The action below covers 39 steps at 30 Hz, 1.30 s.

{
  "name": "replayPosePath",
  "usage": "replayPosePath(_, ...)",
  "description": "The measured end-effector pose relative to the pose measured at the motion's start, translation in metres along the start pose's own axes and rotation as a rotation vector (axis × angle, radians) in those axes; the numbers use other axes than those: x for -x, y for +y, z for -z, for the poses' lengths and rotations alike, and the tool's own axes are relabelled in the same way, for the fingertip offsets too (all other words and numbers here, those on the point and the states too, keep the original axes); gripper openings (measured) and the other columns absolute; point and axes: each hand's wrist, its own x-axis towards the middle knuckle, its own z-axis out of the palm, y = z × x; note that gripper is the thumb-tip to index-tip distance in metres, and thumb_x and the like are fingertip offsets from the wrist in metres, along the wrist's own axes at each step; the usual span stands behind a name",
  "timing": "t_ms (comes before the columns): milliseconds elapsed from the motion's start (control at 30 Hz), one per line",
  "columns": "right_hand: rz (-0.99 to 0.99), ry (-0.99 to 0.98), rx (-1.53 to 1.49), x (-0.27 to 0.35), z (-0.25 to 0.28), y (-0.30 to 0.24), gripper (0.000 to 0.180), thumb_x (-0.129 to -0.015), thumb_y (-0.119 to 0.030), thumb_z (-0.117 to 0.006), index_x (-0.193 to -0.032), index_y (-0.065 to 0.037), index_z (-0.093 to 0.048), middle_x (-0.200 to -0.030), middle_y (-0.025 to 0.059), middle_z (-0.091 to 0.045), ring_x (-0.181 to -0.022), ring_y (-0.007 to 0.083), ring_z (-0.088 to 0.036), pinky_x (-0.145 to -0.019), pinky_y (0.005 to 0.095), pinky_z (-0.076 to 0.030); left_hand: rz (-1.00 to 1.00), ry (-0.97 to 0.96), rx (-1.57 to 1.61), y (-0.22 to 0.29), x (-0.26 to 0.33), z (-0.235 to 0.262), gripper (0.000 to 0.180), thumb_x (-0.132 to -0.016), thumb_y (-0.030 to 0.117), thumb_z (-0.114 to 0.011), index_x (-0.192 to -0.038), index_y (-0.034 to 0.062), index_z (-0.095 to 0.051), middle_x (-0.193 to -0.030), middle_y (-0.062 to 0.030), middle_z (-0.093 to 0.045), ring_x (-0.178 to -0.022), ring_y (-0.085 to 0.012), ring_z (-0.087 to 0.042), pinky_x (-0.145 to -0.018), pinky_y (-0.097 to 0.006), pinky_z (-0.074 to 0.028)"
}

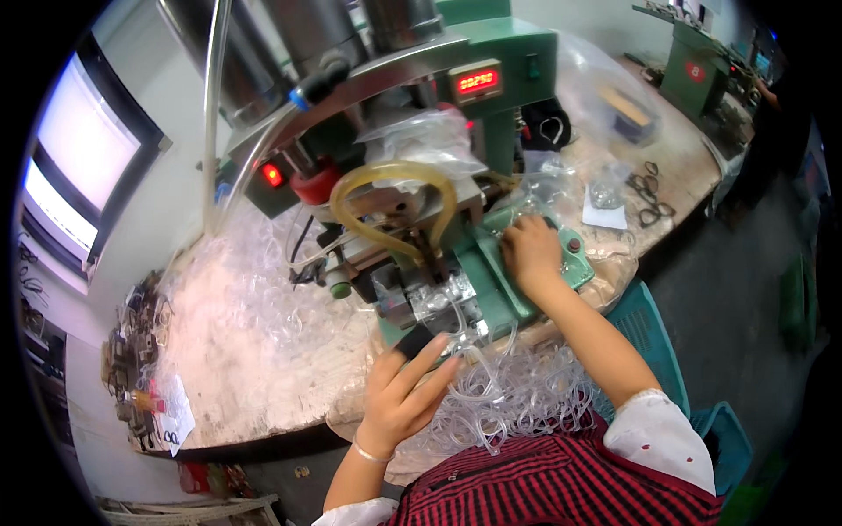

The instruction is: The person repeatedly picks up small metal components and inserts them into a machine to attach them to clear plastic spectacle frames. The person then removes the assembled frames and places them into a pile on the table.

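Observation:
My left hand [405, 399] is held with its fingers stretched and spread beside the metal mould block [449, 301] of a green bench machine [517, 61]. Its fingertips come close to a thin clear plastic piece [474, 337] at the block's front; I see no firm grip on it. A small black block [415, 342] sits just beyond these fingers. My right hand [533, 254] rests on the machine's green base [574, 270], fingers bent over it, beside a dark round button [574, 245]. Under its fingertips the surface is hidden. A yellowish hose [395, 171] loops above the mould.
A heap of clear curved plastic pieces [517, 394] lies in front of me. Clear plastic bags [263, 289] cover part of the worktable [237, 386]. Dark eyeglass frames [649, 193] lie on the right, near a white paper [605, 215]. Teal crates [653, 342] stand below.

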Motion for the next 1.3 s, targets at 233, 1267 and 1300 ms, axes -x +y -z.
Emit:
replayPosePath(233, -0.666, 0.281, -1.148, 0.038, 0.027, 0.024, 0.014, -0.094, -0.01, -0.061, -0.102, -0.004, -0.07, -0.096, 0.0014, -0.068, -0.087, 0.008, -0.059, -0.076, 0.0231, -0.047, 0.8, 0.515, -0.311, -0.061, 0.096, 0.062, 0.017, -0.082, 0.001, -0.066, -0.098, 0.0039, -0.068, -0.106, -0.0155, -0.067, -0.104, -0.0308, -0.06, -0.089, -0.039, -0.046)
replayPosePath(1267, -0.241, 0.027, -1.13, 0.018, 0.058, -0.106, 0.037, -0.079, 0.0, -0.068, -0.114, 0.001, -0.055, -0.088, 0.0079, -0.067, -0.087, 0.0151, -0.066, -0.079, 0.0272, -0.049, 1.02, 0.701, 0.544, -0.111, 0.097, -0.022, 0.018, -0.097, 0.013, -0.058, -0.106, -0.0021, -0.061, -0.099, -0.0099, -0.065, -0.087, -0.0172, -0.065, -0.076, -0.031, -0.056)
replayPosePath(1300, -0.252, 0.034, -1.173, 0.017, 0.057, -0.106, 0.038, -0.08, 0.0, -0.068, -0.115, 0.002, -0.054, -0.089, 0.0075, -0.067, -0.087, 0.0144, -0.065, -0.079, 0.0268, -0.049, 0.925, 0.751, 0.564, -0.108, 0.086, -0.019, 0.018, -0.097, 0.013, -0.057, -0.107, -0.0021, -0.061, -0.1, -0.0107, -0.065, -0.088, -0.0183, -0.065, -0.078, -0.032, -0.055)
